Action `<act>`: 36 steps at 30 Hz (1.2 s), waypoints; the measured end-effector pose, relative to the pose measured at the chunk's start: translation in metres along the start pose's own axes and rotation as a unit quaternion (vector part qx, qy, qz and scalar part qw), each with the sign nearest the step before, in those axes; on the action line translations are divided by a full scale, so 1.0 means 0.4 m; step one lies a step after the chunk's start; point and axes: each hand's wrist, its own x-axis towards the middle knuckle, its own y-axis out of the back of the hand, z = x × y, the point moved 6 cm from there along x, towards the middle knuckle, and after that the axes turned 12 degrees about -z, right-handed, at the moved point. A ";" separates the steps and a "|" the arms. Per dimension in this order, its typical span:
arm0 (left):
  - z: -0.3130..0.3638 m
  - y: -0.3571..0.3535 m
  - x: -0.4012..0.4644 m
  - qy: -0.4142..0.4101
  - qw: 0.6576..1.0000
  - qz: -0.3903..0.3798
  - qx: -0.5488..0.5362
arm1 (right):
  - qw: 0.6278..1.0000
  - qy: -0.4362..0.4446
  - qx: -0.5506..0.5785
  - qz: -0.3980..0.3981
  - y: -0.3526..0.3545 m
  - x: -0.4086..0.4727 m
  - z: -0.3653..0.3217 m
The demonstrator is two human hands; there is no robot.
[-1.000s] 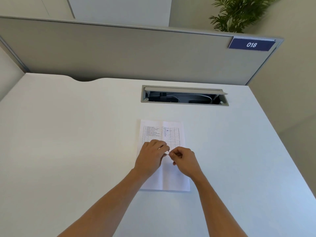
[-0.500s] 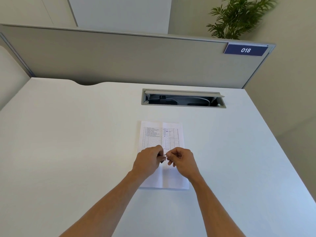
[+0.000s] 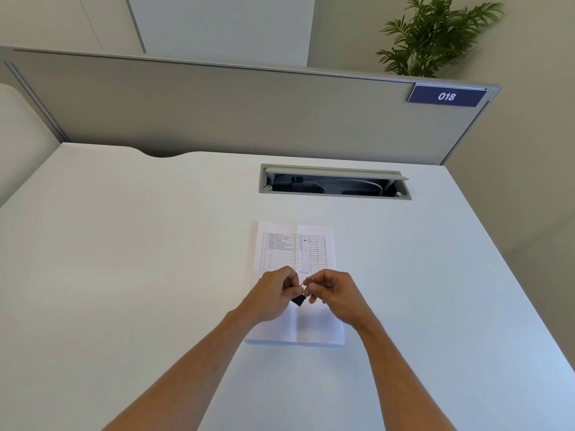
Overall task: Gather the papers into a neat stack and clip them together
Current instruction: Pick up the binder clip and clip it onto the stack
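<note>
A neat stack of white papers (image 3: pixel 295 253) with a printed table on the top sheet lies in the middle of the white desk (image 3: pixel 124 259). Above its centre my left hand (image 3: pixel 273 293) and my right hand (image 3: pixel 336 293) meet, both pinching a small black binder clip (image 3: pixel 298 300). The clip's black body hangs below the fingertips and its wire handles run between the two hands. It is held clear of the paper edges, not clamped on the stack. My hands and forearms hide the stack's middle.
An open cable hatch (image 3: pixel 334 181) with wires inside sits in the desk just beyond the papers. A grey partition (image 3: pixel 217 110) with a blue 018 sign (image 3: pixel 446 96) closes the far edge. A potted plant (image 3: pixel 435 35) stands behind it. The desk's right edge drops off.
Both hands have stayed together over the papers, working the clip. Its black body now shows below the fingers, where before only a small pale part was visible.
</note>
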 end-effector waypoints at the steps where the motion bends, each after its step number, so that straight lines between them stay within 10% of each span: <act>1: 0.003 0.001 0.000 -0.005 1.000 -0.013 -0.005 | 1.000 0.006 0.008 -0.005 0.001 0.001 -0.003; 14: 0.009 -0.012 -0.009 -0.027 0.987 -0.135 -0.084 | 0.988 0.038 0.140 -0.051 -0.010 -0.002 -0.007; 36: 0.026 0.016 -0.024 -0.053 0.989 -0.085 -0.110 | 0.959 -0.059 0.272 0.053 -0.033 0.012 0.036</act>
